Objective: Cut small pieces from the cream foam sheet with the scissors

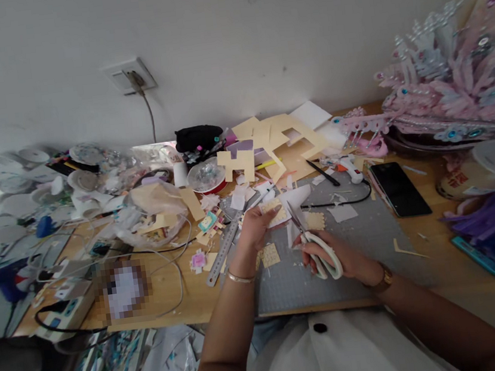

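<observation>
My left hand (255, 226) is closed on a small cream paper piece (273, 211) with a pattern on it, above the grey cutting mat (364, 255). White paper (298, 196) sticks out beyond that piece. My right hand (321, 251) grips a pair of scissors (326, 260) with pale cream handles. Its blades point up and left, meeting the edge of the white paper. A scallop-edged cream piece (315, 220) lies just beyond the scissors, and a patterned cream square (270, 255) rests on the mat near my left wrist.
A metal ruler (224, 251) lies left of the mat. Cream card offcuts (263, 135) pile up by the wall. A black phone (399, 189), a white glue gun (351, 168) and pink crowns (446, 83) are on the right. Cables and a power strip (66, 307) occupy the left.
</observation>
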Demonstrator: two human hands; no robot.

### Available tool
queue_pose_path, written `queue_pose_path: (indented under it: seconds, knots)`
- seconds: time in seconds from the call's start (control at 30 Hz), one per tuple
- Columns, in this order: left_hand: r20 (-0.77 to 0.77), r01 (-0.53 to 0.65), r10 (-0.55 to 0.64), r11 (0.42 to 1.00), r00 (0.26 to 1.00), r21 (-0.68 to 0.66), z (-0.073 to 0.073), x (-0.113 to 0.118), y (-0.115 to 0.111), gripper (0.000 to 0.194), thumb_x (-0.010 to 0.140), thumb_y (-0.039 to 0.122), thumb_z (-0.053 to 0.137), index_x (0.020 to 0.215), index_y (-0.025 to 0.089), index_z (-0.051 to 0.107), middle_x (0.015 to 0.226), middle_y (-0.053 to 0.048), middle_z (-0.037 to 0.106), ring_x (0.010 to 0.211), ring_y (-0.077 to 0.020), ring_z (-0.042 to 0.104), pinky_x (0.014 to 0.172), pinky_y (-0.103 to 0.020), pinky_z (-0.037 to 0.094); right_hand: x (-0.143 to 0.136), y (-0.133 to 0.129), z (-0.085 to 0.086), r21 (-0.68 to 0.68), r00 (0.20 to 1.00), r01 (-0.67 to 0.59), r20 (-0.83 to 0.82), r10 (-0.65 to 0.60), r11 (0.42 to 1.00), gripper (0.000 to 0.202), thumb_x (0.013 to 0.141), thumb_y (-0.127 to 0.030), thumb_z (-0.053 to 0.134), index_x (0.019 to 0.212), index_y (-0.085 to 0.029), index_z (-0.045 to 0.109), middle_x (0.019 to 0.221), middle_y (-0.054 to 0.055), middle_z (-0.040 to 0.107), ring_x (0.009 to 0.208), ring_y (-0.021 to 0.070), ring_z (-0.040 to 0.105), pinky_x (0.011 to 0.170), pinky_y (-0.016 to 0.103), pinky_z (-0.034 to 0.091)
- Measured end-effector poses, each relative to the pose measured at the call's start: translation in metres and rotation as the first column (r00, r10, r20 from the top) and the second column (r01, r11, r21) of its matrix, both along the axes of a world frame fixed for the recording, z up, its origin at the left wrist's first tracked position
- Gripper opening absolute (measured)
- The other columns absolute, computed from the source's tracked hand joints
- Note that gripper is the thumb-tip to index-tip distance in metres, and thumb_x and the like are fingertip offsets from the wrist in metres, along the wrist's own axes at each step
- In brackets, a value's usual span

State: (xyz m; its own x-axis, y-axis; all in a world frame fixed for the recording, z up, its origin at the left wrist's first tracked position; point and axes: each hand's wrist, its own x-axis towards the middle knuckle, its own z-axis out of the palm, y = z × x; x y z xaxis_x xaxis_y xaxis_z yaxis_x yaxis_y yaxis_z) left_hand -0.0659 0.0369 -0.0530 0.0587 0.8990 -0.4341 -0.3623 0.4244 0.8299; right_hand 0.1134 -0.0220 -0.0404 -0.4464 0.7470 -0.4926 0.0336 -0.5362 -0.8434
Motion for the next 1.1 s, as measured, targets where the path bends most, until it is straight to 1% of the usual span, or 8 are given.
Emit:
queue_pose_path:
  seconds: [0.2,0.33,0.43,0.53,0.67,0.8,0.97,1.1]
  knots:
    - [-0.006,0.02,-0.02,1.0,1.0,0.002,0.001,0.002,-0.001,0.051,0.039,0.04,0.093,0.076,0.012,0.074,0.078,-0.006,0.074,0.064,-0.0162,0.065,0.063,-0.029,0.056,-0.001,0.001,-0.005,-0.016,1.0,0.027,0.005,-0.027,1.0,0.042,0.066,-0.052,0.075,0.087,-0.02,0.058,0.058,-0.004,0.062,0.043,0.0095,0.054,0.042,0.021,0.044]
    - [-0.02,0.064,-0.064,0.998,0.998,0.015,0.0,0.002,-0.002,0.047,0.043,0.043,0.092,0.073,0.013,0.074,0.073,-0.006,0.073,0.061,-0.0151,0.064,0.062,-0.028,0.055,-0.002,0.002,-0.008,-0.007,0.999,0.032,0.004,-0.032,0.999,0.043,0.066,-0.054,0.075,0.085,-0.019,0.058,0.058,-0.004,0.062,0.043,0.009,0.054,0.043,0.021,0.046]
    - [-0.015,0.066,-0.066,0.997,0.998,0.025,-0.002,0.002,-0.002,0.045,0.044,0.043,0.091,0.072,0.014,0.073,0.072,-0.005,0.073,0.059,-0.0148,0.063,0.061,-0.028,0.055,-0.003,0.002,-0.009,-0.001,0.999,0.036,0.015,-0.036,0.999,0.042,0.066,-0.054,0.075,0.083,-0.02,0.058,0.057,-0.004,0.062,0.043,0.0088,0.053,0.042,0.021,0.046]
    - [-0.023,0.072,-0.072,0.997,0.997,0.018,-0.002,0.003,-0.002,0.044,0.044,0.044,0.091,0.071,0.015,0.073,0.072,-0.005,0.073,0.062,-0.0166,0.065,0.061,-0.028,0.054,-0.003,0.003,-0.013,0.016,0.999,0.03,0.013,-0.03,0.999,0.039,0.07,-0.054,0.073,0.083,-0.02,0.058,0.058,-0.004,0.062,0.043,0.0086,0.054,0.041,0.02,0.044]
    - [-0.02,0.079,-0.079,0.997,0.997,0.021,-0.002,0.006,-0.003,0.044,0.046,0.044,0.09,0.074,0.014,0.074,0.07,-0.006,0.073,0.069,-0.0206,0.069,0.061,-0.028,0.054,-0.005,0.004,-0.017,-0.013,0.999,0.048,-0.011,-0.048,0.999,0.041,0.07,-0.055,0.072,0.085,-0.02,0.056,0.059,-0.005,0.062,0.043,0.0085,0.054,0.042,0.02,0.045]
    - [-0.016,0.078,-0.077,0.996,0.997,0.049,-0.003,0.008,-0.004,0.045,0.049,0.042,0.09,0.076,0.01,0.074,0.07,-0.008,0.073,0.07,-0.0215,0.07,0.061,-0.028,0.054,-0.009,0.005,-0.014,0.003,0.997,0.074,0.007,-0.074,0.997,0.043,0.07,-0.058,0.071,0.083,-0.02,0.055,0.059,-0.004,0.062,0.044,0.0084,0.055,0.042,0.02,0.044]
    - [-0.012,0.09,-0.089,0.995,0.996,0.039,-0.003,0.008,-0.004,0.045,0.052,0.042,0.089,0.078,0.009,0.074,0.072,-0.01,0.073,0.074,-0.0228,0.07,0.063,-0.029,0.055,-0.011,0.005,-0.006,0.051,0.997,0.075,0.032,-0.076,0.996,0.045,0.07,-0.061,0.071,0.082,-0.02,0.055,0.059,-0.004,0.061,0.045,0.0095,0.055,0.041,0.02,0.043]
    - [-0.02,0.092,-0.091,0.995,0.996,0.037,-0.003,0.008,-0.005,0.046,0.051,0.042,0.089,0.079,0.009,0.074,0.072,-0.01,0.073,0.07,-0.0215,0.069,0.063,-0.03,0.054,-0.012,0.005,-0.008,0.078,0.995,0.072,0.065,-0.077,0.994,0.046,0.072,-0.063,0.069,0.082,-0.02,0.055,0.06,-0.004,0.061,0.046,0.0097,0.056,0.04,0.02,0.043]
